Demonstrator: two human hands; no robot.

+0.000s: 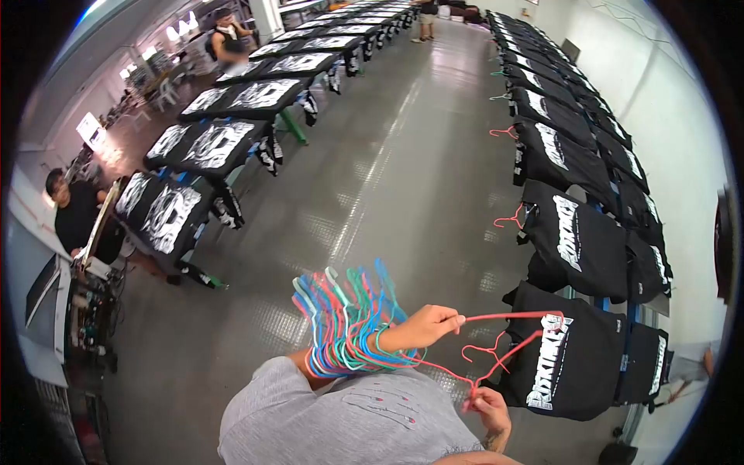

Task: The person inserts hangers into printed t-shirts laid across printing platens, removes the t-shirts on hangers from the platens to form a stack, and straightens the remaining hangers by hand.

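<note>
A red clothes hanger [508, 315] is stretched between my two hands. My left hand [426, 325] is closed around its long bar. My right hand [490, 411] pinches it near the neck, below and to the right of the left. Many coloured hangers [349, 322], in blue, green, red and white, hang looped over my left forearm. The far end of the red hanger overlaps the nearest black T-shirt [589, 364], which has white lettering and lies flat on the right-hand rack. Another red hanger hook [484, 353] sticks out beside this shirt.
More black shirts [577, 236] line the right row, several with hanger hooks [509, 217] poking into the aisle. A second row of printed black shirts [221, 143] runs along the left. One person [85, 213] is at the near left, another [229, 39] behind the left row. Grey floor [372, 186] lies between.
</note>
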